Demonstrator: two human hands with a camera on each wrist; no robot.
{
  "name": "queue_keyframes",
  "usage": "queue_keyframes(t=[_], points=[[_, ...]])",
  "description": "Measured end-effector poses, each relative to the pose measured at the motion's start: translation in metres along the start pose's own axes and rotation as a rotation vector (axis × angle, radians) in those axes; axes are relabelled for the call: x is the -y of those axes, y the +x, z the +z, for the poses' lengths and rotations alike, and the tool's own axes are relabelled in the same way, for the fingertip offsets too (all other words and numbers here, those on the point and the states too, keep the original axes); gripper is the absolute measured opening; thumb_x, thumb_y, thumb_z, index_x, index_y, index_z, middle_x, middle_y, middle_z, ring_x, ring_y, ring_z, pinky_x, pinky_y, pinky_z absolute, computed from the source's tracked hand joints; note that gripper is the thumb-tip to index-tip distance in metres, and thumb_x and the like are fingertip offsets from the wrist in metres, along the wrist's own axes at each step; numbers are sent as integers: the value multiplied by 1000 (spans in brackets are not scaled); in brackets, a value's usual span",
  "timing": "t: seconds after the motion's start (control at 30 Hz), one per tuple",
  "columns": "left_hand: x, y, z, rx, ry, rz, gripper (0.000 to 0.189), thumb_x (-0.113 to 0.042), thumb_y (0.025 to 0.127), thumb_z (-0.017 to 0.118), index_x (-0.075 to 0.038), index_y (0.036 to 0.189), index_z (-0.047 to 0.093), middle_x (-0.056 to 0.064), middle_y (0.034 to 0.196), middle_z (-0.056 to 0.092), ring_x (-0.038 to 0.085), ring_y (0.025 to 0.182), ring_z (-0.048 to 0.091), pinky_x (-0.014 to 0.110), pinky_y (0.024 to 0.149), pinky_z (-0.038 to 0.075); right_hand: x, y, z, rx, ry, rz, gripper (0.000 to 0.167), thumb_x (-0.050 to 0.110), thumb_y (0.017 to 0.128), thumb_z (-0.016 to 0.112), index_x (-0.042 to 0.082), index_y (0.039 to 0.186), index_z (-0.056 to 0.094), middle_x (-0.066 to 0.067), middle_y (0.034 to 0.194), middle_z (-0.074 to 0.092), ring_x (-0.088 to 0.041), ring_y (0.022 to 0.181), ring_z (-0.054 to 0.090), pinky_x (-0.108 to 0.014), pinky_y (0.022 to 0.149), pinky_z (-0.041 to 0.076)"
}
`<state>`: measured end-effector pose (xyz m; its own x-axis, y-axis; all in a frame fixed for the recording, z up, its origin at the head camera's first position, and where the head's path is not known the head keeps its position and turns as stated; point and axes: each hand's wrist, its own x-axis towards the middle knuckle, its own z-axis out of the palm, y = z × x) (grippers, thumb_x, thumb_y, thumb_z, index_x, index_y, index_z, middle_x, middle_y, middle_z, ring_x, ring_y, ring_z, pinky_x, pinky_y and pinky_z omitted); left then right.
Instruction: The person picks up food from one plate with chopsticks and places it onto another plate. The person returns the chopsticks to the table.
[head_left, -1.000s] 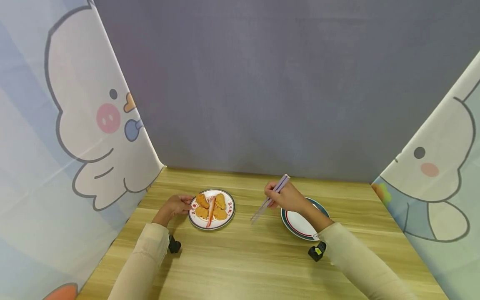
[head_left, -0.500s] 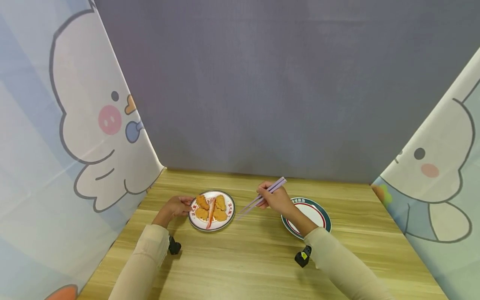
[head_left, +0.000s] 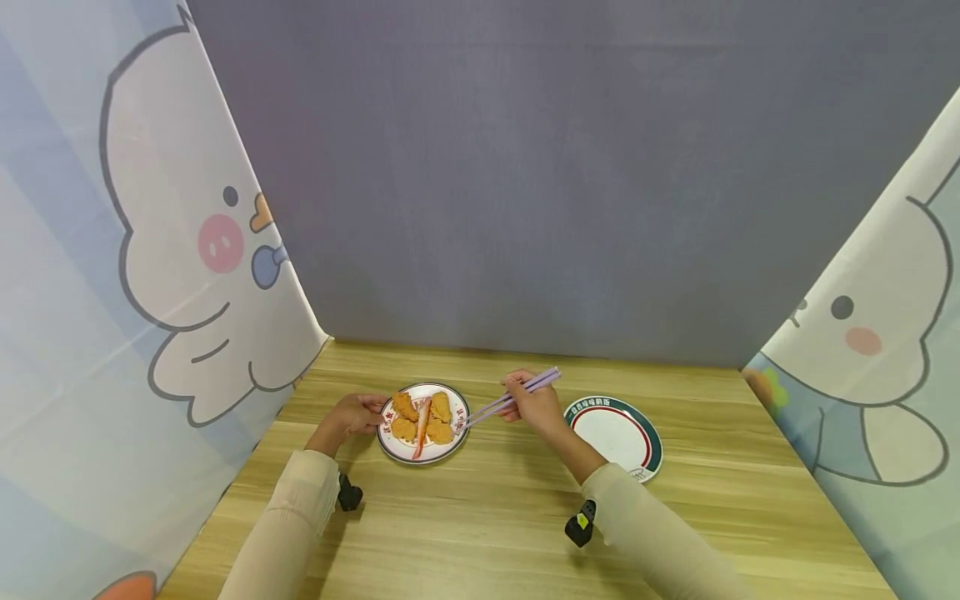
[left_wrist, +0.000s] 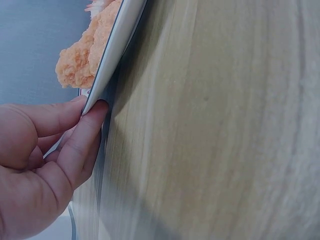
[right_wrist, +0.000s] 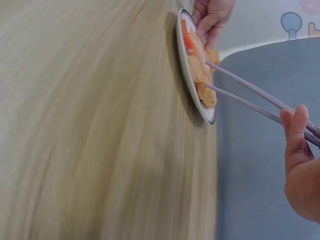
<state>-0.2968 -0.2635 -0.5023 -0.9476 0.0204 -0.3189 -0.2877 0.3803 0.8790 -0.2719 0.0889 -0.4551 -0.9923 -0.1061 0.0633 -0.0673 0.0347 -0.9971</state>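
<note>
My left hand [head_left: 354, 414] pinches the left rim of a small white plate [head_left: 437, 452], thumb on top and fingers underneath, as the left wrist view [left_wrist: 55, 145] shows. Several golden fried chicken pieces [head_left: 440, 431] and a red-tailed shrimp [head_left: 422, 428] lie on this plate. In my right hand [head_left: 534, 406] is a pair of light purple chopsticks [head_left: 543, 380]. Their tips are spread apart at the plate's right side, by the nearest fried pieces. In the right wrist view the chopsticks [right_wrist: 255, 90] reach across the food [right_wrist: 206, 94]; whether they touch it I cannot tell.
A second plate [head_left: 611, 435], white with a green rim and a red ring, lies to the right, partly behind my right forearm. Both plates are on a wooden table [head_left: 465, 533]. A grey backdrop [head_left: 525, 183] and printed cartoon cloths stand around it.
My right hand has moved left and slightly down with the chopsticks, whose tips have come to the food plate. More of the green-rimmed plate shows. My left hand stays at the rim.
</note>
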Motion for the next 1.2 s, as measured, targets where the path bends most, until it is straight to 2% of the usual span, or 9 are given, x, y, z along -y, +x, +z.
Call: queue_keyframes(t=[0.2, 0.27, 0.47, 0.6, 0.67, 0.83, 1.07, 1.2], points=[[3, 1, 0, 11, -12, 17, 49, 13, 89, 67, 11, 136, 56, 13, 102, 66, 11, 77, 63, 26, 66, 58, -10, 2, 9, -10, 17, -22, 29, 12, 105, 55, -13, 116, 62, -26, 81, 72, -14, 57, 71, -28, 50, 59], [3, 1, 0, 15, -21, 24, 48, 12, 89, 67, 11, 136, 56, 13, 102, 65, 11, 77, 63, 26, 67, 58, -12, 3, 11, -14, 20, -25, 26, 10, 105, 54, -12, 114, 64, -31, 84, 70, -19, 58, 72, -34, 52, 60], [3, 2, 0, 18, -26, 25, 49, 13, 89, 66, 12, 136, 56, 12, 101, 66, 12, 78, 64, 27, 68, 58, 3, -10, 17, 0, 9, -42, 22, 5, 104, 54, -11, 109, 67, -41, 90, 64, -33, 66, 74, -48, 60, 62], [3, 2, 0, 19, -23, 17, 49, 13, 89, 66, 12, 136, 56, 12, 101, 66, 13, 78, 64, 27, 68, 58, -13, -3, 18, 13, 14, -33, 26, 8, 105, 54, -13, 114, 66, -42, 92, 64, -32, 66, 74, -45, 59, 62], [3, 2, 0, 17, -36, 9, 48, 14, 89, 66, 11, 136, 57, 12, 100, 66, 13, 78, 64, 27, 68, 58, -22, 1, 20, 10, 30, -32, 27, 9, 105, 54, -13, 116, 66, -40, 90, 65, -32, 66, 74, -39, 55, 61], [4, 1, 1, 18, -55, 10, 48, 15, 89, 65, 13, 135, 57, 11, 98, 64, 14, 77, 64, 27, 67, 58, -27, 0, 25, -12, 42, -43, 28, 12, 104, 56, -12, 116, 66, -31, 85, 67, -32, 64, 74, -29, 50, 59], [5, 1, 0, 23, -59, 30, 48, 15, 88, 65, 14, 135, 56, 11, 96, 63, 12, 76, 63, 26, 66, 58, -29, -4, 31, -38, 44, -8, 25, 13, 104, 56, -8, 109, 70, -34, 87, 70, -19, 59, 73, -29, 53, 60], [5, 1, -1, 25, -55, 42, 48, 15, 88, 65, 15, 136, 55, 12, 98, 62, 12, 75, 63, 26, 65, 58, -29, -5, 33, -49, 67, 2, 27, 13, 105, 55, -9, 111, 69, -40, 91, 69, -25, 61, 74, -35, 59, 62]])
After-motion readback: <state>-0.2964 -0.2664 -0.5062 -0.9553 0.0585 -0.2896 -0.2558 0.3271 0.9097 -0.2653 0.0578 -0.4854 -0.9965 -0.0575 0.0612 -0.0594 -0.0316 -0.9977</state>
